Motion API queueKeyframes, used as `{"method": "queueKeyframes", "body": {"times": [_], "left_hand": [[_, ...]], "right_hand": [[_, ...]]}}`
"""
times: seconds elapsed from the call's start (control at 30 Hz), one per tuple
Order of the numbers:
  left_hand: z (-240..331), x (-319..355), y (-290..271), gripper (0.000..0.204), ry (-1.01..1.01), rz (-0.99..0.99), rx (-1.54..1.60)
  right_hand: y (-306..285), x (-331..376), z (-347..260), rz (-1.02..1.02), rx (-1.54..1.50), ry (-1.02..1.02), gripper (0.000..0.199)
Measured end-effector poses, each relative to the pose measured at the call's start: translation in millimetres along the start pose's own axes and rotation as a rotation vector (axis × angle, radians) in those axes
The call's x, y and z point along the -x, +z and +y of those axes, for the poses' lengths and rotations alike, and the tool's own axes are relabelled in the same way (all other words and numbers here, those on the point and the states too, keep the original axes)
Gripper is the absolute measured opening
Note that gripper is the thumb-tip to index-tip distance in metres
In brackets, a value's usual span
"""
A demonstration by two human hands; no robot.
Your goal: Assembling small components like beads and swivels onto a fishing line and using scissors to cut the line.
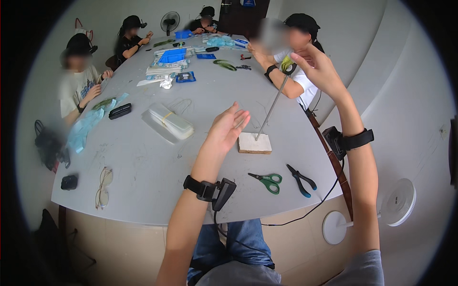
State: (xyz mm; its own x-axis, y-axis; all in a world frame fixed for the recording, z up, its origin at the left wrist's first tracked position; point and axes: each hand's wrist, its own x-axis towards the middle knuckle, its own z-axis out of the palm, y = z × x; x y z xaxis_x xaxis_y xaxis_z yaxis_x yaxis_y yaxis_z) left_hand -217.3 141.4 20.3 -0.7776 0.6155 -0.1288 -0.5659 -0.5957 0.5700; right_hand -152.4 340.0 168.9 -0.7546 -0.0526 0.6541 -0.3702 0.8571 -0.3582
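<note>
A thin metal rod [272,109] rises, tilted slightly right, from a small white-topped block [255,143] with brown sides. A yellow-green piece with a dark round part [287,66] sits at the rod's upper end. My right hand [322,71] is raised just beside that top, thumb and fingers apart and curved; I see nothing held in it. Palm turned toward the rod, my left hand [230,125] hovers left of it with fingers stretched out. Any fine thread between the hands is too thin to make out.
Green-handled scissors [268,182] and pliers [301,181] lie nearest me. Left are clear plastic sleeves [168,123], glasses [104,188] and a black case [119,111]. Papers and a blue tray [172,56] stand farther off. Several people sit around the table. A cable [305,215] runs from my wrist straps.
</note>
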Motion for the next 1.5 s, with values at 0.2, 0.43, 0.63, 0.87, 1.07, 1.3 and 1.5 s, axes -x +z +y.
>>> {"method": "queueKeyframes", "body": {"times": [0.2,0.43,0.63,0.87,1.07,1.3,1.5], "left_hand": [[21,129,22,0.044,0.265,-0.387,-0.394],[14,234,-65,0.039,0.294,-0.192,-0.63],[21,269,-104,0.035,0.34,0.025,-0.645],[27,268,-119,0.034,0.37,0.006,-0.577],[22,264,-118,0.032,0.363,0.033,-0.611],[19,258,-114,0.031,0.378,0.05,-0.605],[14,258,-109,0.032,0.375,0.088,-0.659]], "right_hand": [[62,-11,-61,0.019,0.296,-0.326,0.034],[269,-2,-99,-0.662,0.312,-0.244,0.035],[357,-3,-97,-0.767,0.518,-0.11,0.025],[362,-3,-112,-0.495,0.446,0.024,0.02],[376,-13,-94,-0.261,0.294,0.288,0.012],[379,-21,-78,-0.16,0.233,0.474,0.017],[364,-17,-85,-0.213,0.187,0.443,0.025]]}}
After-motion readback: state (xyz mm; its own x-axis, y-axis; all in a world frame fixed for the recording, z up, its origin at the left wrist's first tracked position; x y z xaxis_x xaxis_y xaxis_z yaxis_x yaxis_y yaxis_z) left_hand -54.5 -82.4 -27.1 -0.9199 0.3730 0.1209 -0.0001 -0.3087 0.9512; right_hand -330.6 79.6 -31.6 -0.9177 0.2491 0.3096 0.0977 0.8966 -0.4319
